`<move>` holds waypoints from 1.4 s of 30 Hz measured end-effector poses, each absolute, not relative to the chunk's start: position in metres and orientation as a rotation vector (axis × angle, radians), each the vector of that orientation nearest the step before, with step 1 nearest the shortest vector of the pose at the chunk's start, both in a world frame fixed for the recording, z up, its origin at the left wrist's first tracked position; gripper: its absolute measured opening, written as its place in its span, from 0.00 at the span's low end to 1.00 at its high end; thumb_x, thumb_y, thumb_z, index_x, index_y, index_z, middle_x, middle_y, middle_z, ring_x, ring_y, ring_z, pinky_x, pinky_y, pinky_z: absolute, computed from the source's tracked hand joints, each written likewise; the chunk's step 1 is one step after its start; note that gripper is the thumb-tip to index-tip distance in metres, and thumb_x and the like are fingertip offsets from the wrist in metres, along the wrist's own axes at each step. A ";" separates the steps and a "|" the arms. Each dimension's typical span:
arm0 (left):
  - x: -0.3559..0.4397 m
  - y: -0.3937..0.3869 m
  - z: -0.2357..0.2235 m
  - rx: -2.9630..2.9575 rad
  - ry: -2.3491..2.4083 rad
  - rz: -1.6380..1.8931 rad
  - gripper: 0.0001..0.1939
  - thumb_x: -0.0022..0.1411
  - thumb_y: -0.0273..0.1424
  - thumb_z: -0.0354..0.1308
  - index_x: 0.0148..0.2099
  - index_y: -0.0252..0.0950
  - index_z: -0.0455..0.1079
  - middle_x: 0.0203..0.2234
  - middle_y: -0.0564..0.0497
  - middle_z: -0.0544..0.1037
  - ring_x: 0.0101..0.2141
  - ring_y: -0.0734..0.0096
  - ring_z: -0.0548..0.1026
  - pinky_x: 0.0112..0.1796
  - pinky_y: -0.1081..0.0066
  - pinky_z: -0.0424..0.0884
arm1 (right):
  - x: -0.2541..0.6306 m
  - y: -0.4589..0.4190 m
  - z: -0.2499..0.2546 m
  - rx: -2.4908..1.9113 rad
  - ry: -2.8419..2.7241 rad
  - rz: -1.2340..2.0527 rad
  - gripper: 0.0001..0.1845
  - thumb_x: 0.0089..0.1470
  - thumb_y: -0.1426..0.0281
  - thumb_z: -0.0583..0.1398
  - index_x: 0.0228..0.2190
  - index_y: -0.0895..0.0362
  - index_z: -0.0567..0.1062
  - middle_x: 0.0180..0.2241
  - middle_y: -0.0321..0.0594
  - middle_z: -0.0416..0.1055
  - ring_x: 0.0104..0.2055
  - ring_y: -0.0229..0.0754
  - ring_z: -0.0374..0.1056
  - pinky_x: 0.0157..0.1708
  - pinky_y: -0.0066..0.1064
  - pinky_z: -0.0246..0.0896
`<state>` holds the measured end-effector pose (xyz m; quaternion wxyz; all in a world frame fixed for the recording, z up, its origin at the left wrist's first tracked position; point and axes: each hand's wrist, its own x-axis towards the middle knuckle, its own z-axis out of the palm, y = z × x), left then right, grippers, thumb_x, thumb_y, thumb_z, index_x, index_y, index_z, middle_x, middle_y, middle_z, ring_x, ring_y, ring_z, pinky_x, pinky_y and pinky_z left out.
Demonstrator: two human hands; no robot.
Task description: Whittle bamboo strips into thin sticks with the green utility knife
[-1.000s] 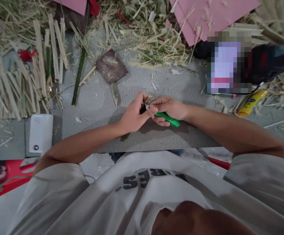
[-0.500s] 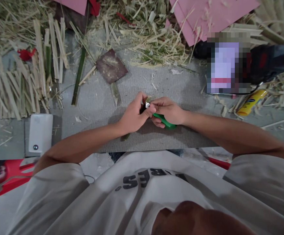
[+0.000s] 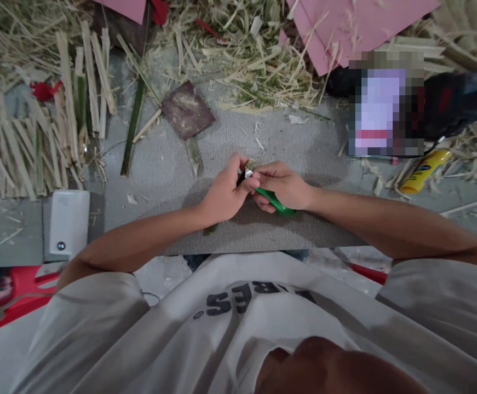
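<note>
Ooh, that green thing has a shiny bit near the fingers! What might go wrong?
The shiny metal tip of the green-handled tool is right by the left hand's thumb, so if the right hand slips, it might cut.

The thin strip in the left hand might twist, because it looks narrow.

The white device lies near the table's front edge, beside the left forearm; a bump might knock it off.

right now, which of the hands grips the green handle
The right hand, curled around the green handle; the left hand holds a greenish strip instead.
</note>
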<state>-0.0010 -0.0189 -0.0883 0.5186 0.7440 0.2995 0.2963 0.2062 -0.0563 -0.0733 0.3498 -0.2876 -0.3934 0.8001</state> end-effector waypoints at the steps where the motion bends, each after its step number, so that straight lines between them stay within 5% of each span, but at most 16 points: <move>1: -0.001 -0.019 -0.088 1.780 0.711 0.694 0.33 0.75 0.69 0.53 0.47 0.44 0.56 0.27 0.59 0.66 0.25 0.70 0.70 0.28 0.65 0.63 | 0.207 -0.056 -0.073 -0.738 -1.032 2.087 0.29 0.72 0.48 0.72 0.33 0.59 0.72 0.21 0.31 0.67 0.17 0.34 0.65 0.17 0.24 0.66; 8: -0.002 -0.018 -0.088 1.808 0.688 0.676 0.33 0.75 0.69 0.54 0.47 0.44 0.55 0.27 0.59 0.69 0.26 0.71 0.69 0.30 0.65 0.63 | 0.221 -0.040 -0.078 -0.609 -1.035 2.373 0.25 0.73 0.53 0.71 0.35 0.59 0.73 0.20 0.30 0.64 0.16 0.35 0.65 0.14 0.23 0.63; 17: -0.003 -0.021 -0.091 1.845 0.764 0.704 0.34 0.75 0.70 0.50 0.47 0.43 0.56 0.31 0.57 0.66 0.29 0.69 0.70 0.32 0.64 0.64 | 0.206 -0.057 -0.072 -0.729 -0.988 2.094 0.30 0.69 0.48 0.74 0.33 0.59 0.72 0.21 0.31 0.66 0.18 0.33 0.64 0.16 0.24 0.66; 24: -0.004 -0.019 -0.093 1.906 0.744 0.722 0.33 0.75 0.70 0.52 0.48 0.43 0.57 0.31 0.57 0.67 0.28 0.71 0.67 0.32 0.64 0.62 | 0.218 -0.042 -0.075 -0.636 -1.048 2.360 0.28 0.72 0.50 0.72 0.34 0.60 0.73 0.20 0.30 0.65 0.15 0.35 0.65 0.13 0.24 0.62; 32: -0.003 -0.023 -0.089 1.882 0.773 0.707 0.32 0.78 0.68 0.47 0.47 0.43 0.56 0.28 0.58 0.65 0.25 0.71 0.67 0.29 0.66 0.62 | 0.208 -0.054 -0.070 -0.723 -0.997 2.125 0.29 0.70 0.50 0.74 0.33 0.59 0.72 0.20 0.30 0.66 0.17 0.33 0.64 0.16 0.24 0.66; 42: -0.003 -0.022 -0.091 1.918 0.742 0.731 0.32 0.77 0.69 0.47 0.49 0.43 0.57 0.28 0.58 0.66 0.26 0.71 0.68 0.30 0.65 0.62 | 0.217 -0.042 -0.074 -0.663 -0.995 2.355 0.28 0.71 0.50 0.73 0.34 0.59 0.73 0.20 0.29 0.64 0.16 0.34 0.63 0.14 0.24 0.63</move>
